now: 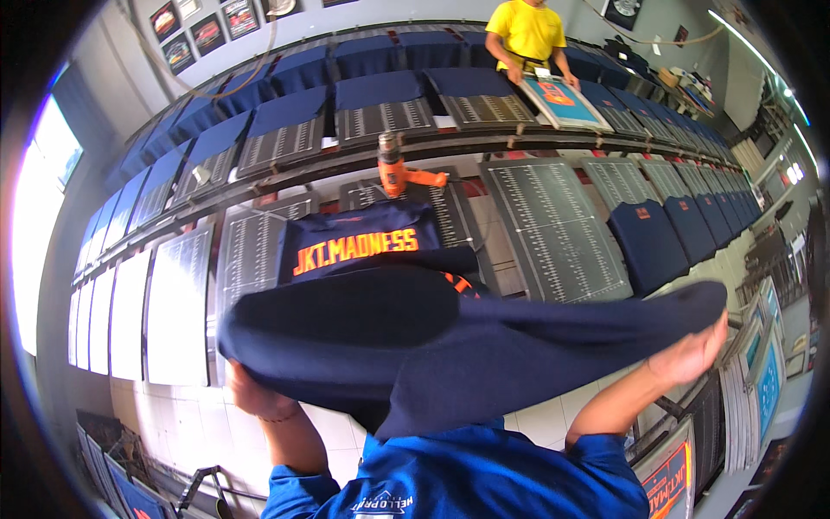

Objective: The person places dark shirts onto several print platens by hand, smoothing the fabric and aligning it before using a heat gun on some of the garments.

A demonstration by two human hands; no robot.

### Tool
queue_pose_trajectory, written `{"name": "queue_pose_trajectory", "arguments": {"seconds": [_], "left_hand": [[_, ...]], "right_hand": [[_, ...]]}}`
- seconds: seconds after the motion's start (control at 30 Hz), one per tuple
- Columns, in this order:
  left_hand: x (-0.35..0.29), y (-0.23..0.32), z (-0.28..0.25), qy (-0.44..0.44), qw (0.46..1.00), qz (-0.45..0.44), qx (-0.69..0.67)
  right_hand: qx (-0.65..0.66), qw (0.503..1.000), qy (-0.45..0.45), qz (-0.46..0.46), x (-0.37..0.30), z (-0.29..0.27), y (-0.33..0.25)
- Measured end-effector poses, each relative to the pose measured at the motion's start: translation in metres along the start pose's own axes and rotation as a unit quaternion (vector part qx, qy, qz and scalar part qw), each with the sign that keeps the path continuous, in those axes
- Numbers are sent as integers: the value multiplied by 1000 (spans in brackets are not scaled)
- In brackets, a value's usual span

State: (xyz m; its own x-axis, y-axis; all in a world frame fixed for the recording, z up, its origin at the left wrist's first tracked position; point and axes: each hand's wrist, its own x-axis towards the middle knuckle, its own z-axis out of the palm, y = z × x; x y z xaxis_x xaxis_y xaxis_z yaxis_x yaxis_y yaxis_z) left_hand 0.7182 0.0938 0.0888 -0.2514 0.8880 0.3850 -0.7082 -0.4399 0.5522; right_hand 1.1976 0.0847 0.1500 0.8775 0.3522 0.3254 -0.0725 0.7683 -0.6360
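A dark navy T-shirt (501, 363) is stretched sideways in the air in front of my chest. My right hand (696, 350) is closed on its right end. At its left end my left hand (255, 394) grips the cloth from below, its fingers partly hidden by the fabric. Just beyond, a navy shirt with orange lettering (356, 249) lies on a dark marked printing board; the raised cloth covers its near part, so I cannot tell whether the two are joined. An orange heat gun (398, 173) stands behind the lettering.
Rows of printing boards (558, 229) stretch left and right, several dressed in navy shirts (653, 242). Across the far rail, a person in a yellow top (529, 35) handles a framed screen (566, 104). More framed screens (670, 471) stand at my lower right.
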Motion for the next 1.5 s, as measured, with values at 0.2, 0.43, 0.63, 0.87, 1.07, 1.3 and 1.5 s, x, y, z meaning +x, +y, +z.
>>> {"name": "queue_pose_trajectory", "arguments": {"seconds": [0.2, 0.43, 0.63, 0.87, 1.07, 1.3, 1.5], "left_hand": [[101, 73, -40, 115, 990, -73, 26], [244, 104, -182, 177, 977, -77, 92], [228, 182, -113, 110, 981, -5, 160], [71, 201, -139, 225, 917, -56, 325], [-56, 139, -194, 284, 809, -130, 498], [-150, 70, -311, 238, 771, -293, 513], [-180, 63, -334, 223, 744, -308, 549]], "right_hand": [[19, 928, -170, 331, -65, 148, 91], [-56, 842, -189, 501, -82, 238, 255], [7, 888, -251, 385, -64, 256, 180], [-112, 864, -302, 388, -118, 138, 106], [-263, 812, -257, 453, -174, -11, 155], [-364, 784, -252, 435, -228, -170, 228], [-353, 761, -222, 496, -234, -196, 214]]}}
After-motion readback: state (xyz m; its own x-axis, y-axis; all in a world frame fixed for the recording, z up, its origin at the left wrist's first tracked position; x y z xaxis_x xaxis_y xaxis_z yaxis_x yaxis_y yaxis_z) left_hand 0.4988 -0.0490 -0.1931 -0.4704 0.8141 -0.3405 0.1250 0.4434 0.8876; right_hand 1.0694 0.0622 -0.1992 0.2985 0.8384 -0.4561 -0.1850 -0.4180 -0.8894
